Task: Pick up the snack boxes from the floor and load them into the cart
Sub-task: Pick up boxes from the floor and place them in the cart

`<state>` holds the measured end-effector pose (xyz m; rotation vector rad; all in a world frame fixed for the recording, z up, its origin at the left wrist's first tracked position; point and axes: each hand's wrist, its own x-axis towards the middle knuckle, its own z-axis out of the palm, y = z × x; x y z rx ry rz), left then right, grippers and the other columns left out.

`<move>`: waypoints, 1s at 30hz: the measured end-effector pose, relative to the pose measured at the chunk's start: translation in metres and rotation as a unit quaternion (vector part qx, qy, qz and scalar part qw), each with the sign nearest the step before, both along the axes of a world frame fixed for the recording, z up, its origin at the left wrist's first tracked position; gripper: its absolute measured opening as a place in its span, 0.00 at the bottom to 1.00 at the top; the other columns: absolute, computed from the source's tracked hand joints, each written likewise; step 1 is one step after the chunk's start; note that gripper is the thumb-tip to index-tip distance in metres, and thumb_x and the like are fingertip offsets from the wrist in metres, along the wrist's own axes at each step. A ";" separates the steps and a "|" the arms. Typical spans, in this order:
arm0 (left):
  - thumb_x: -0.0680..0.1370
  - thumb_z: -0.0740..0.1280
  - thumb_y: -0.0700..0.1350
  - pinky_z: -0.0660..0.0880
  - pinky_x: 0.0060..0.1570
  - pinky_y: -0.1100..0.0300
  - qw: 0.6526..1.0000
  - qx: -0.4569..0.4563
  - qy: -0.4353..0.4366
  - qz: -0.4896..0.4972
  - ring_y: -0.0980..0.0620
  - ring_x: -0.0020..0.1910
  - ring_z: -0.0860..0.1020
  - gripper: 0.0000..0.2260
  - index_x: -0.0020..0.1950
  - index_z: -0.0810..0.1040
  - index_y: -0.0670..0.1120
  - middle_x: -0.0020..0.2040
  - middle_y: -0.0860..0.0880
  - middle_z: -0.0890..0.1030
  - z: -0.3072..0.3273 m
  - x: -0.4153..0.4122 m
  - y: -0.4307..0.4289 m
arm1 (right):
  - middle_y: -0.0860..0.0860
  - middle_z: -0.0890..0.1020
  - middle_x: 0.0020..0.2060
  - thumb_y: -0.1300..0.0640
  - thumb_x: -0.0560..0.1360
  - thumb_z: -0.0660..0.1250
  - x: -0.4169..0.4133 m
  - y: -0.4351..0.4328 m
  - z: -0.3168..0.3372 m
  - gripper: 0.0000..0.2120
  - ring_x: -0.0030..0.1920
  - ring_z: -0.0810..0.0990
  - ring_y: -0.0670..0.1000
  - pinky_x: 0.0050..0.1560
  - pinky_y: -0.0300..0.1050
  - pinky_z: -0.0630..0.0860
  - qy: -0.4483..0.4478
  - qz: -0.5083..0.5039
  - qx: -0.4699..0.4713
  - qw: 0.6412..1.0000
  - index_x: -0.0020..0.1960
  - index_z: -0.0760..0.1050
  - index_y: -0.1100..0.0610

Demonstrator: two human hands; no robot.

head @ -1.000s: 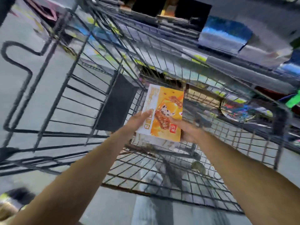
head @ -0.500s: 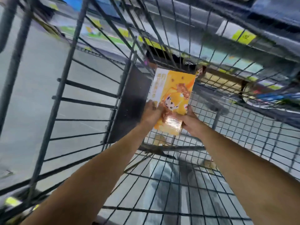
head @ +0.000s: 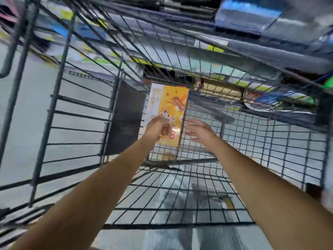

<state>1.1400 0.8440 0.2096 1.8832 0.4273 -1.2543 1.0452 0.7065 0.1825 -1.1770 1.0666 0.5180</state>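
An orange and yellow snack box (head: 170, 105) lies flat inside the black wire cart (head: 252, 159), at the far end of its mesh floor beside a dark panel. My left hand (head: 157, 127) rests over the box's near left part with fingers curled; whether it grips the box is unclear. My right hand (head: 200, 130) hovers just right of the box with fingers spread and nothing in it. Both forearms reach in over the cart's near edge.
The dark panel (head: 126, 116) stands against the cart's left far corner. Store shelves with packaged goods (head: 252, 20) run behind the cart. Grey floor (head: 23, 109) shows through the bars at left and below the mesh.
The box has gone from held up in both hands down onto the cart's floor. My right hand has let go and opened beside it.
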 end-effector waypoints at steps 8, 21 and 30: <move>0.77 0.65 0.39 0.70 0.38 0.60 0.991 -0.099 -0.069 0.061 0.54 0.38 0.77 0.04 0.50 0.76 0.46 0.42 0.50 0.79 0.074 -0.083 -0.075 | 0.53 0.82 0.58 0.57 0.79 0.65 -0.081 -0.054 0.087 0.11 0.58 0.81 0.55 0.59 0.49 0.76 -0.058 -0.078 -0.033 0.995 0.60 0.76 0.57; 0.79 0.63 0.41 0.72 0.41 0.63 0.953 -0.184 -0.184 -0.157 0.56 0.41 0.78 0.05 0.53 0.76 0.49 0.43 0.53 0.80 0.197 -0.300 -0.257 | 0.50 0.82 0.40 0.56 0.80 0.62 -0.341 -0.189 0.206 0.06 0.37 0.80 0.48 0.33 0.37 0.76 -0.190 -0.235 -0.074 0.950 0.44 0.74 0.50; 0.78 0.64 0.44 0.71 0.45 0.60 0.919 -0.166 -0.130 -0.333 0.54 0.44 0.78 0.06 0.55 0.74 0.50 0.52 0.49 0.80 0.182 -0.469 -0.361 | 0.51 0.81 0.39 0.57 0.79 0.62 -0.531 -0.257 0.199 0.03 0.37 0.79 0.49 0.37 0.40 0.73 -0.160 -0.395 -0.103 0.899 0.47 0.73 0.52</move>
